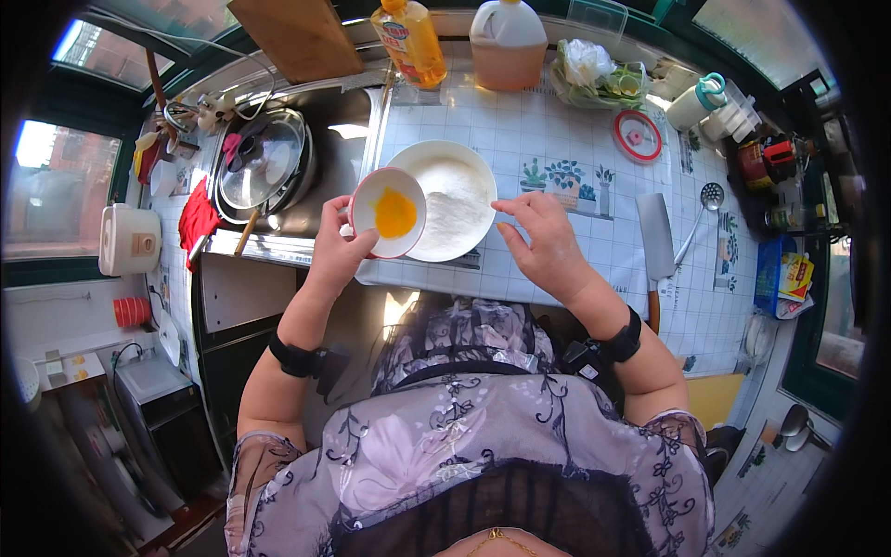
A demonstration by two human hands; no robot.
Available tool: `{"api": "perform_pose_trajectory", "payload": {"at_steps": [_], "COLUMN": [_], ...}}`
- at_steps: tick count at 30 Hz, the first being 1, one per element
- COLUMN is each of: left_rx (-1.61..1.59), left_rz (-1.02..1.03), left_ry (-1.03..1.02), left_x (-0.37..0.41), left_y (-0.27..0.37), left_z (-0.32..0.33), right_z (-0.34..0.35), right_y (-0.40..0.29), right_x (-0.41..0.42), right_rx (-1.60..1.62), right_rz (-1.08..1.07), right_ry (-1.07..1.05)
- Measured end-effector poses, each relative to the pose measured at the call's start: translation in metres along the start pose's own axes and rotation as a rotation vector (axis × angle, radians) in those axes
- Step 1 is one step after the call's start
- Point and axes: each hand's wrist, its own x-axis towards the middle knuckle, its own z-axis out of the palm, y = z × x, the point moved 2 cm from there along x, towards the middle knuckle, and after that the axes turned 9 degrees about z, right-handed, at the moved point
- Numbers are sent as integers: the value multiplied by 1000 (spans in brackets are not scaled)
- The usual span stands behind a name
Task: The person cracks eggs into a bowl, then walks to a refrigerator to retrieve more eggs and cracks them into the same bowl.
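Observation:
My left hand (339, 252) grips a small white bowl or cup with a red rim (363, 197), thumb over its near edge. Orange-yellow egg yolk (395, 212) lies inside it. It overlaps the left side of a larger white bowl (487, 182), which stands on the counter and holds white powder like flour (456, 202). At that bowl's right rim is my right hand (546, 244), its fingers apart, with yellow on a fingertip; whether the index fingertip touches the rim I cannot tell.
Right of the bowls lie a cleaver (656, 240) and a slotted ladle (711, 197). A sink (341, 150) with a lidded pan (261, 160) is at left. Behind stand a yellow dish-soap bottle (411, 45), a plastic jug (508, 56), and a red-rimmed lid (637, 136).

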Motion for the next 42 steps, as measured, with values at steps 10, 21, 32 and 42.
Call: {"api": "perform_pose_trajectory", "payload": {"at_steps": [10,21,32,42], "left_rx": [476,924,904,589], "left_rz": [250,458,738,768], "left_ry": [-92,-65,-132,-330], "left_x": [33,42,20,53], "left_y": [14,36,54,49], "left_z": [36,23,17,-15], "right_z": [-12,-14,9,73], "right_y": [14,15,-5,-52], "right_x": [-29,-38,-31,-11], "right_rx": [-46,-55,-85,-156], "right_rz": [61,65,56,188], "right_ry": [12,4,67,90]}}
